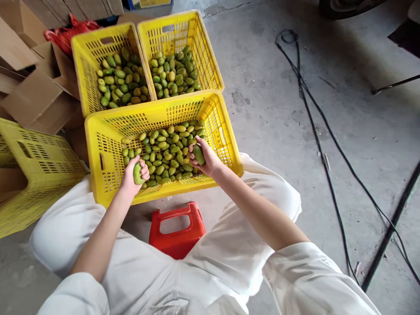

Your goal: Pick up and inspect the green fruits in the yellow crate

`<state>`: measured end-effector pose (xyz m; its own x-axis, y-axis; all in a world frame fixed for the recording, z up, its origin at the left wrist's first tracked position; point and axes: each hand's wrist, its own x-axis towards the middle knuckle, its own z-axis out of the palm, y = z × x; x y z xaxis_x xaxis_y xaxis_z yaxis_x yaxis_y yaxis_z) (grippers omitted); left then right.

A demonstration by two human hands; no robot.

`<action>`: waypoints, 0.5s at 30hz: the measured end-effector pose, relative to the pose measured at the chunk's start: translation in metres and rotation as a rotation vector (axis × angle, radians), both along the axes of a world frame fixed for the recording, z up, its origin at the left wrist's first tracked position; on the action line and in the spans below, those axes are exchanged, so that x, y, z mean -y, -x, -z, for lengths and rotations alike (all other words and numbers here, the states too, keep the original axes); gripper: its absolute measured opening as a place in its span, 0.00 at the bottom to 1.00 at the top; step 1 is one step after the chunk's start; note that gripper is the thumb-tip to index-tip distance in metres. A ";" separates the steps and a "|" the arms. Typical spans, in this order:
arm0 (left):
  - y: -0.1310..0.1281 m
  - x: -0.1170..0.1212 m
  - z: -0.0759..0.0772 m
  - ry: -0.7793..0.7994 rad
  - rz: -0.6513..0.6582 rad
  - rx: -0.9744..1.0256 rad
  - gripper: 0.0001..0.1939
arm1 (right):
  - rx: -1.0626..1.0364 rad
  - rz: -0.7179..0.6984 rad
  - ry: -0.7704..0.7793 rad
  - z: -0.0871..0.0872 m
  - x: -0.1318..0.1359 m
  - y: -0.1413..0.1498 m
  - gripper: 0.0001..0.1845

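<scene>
My left hand [130, 177] is closed around a green mango [138, 174] above the near left part of the front yellow crate [160, 192]. In my right hand [210, 159] is another green mango [198, 155], gripped over the crate's right side. Many small oval mangoes [167, 151], green to yellowish, lie loose in a heap beneath both hands. The crate has slotted walls and stands just beyond my knees.
Two more yellow crates [197, 26] with mangoes stand behind the front one. An upright yellow crate [49, 153] and cardboard boxes [36, 94] are at left. A red plastic stool [177, 240] sits between my legs. Black cables [315, 131] run across the concrete floor at right.
</scene>
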<state>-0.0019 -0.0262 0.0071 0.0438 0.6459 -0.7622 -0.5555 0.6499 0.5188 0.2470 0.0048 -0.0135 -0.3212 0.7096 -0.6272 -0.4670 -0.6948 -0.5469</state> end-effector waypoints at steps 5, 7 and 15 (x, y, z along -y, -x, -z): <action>0.001 0.003 0.000 -0.028 -0.013 0.077 0.09 | -0.117 0.123 0.061 -0.008 -0.003 0.001 0.09; 0.002 0.005 0.003 -0.063 0.015 0.086 0.09 | -0.110 0.159 0.089 -0.008 -0.004 0.002 0.05; 0.003 0.007 0.004 -0.149 -0.003 0.182 0.09 | -0.165 0.151 -0.080 -0.008 0.001 0.002 0.20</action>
<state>-0.0049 -0.0328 0.0027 0.1703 0.7512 -0.6377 -0.6504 0.5719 0.4999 0.2452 0.0034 -0.0056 -0.3014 0.8027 -0.5146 -0.6501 -0.5678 -0.5050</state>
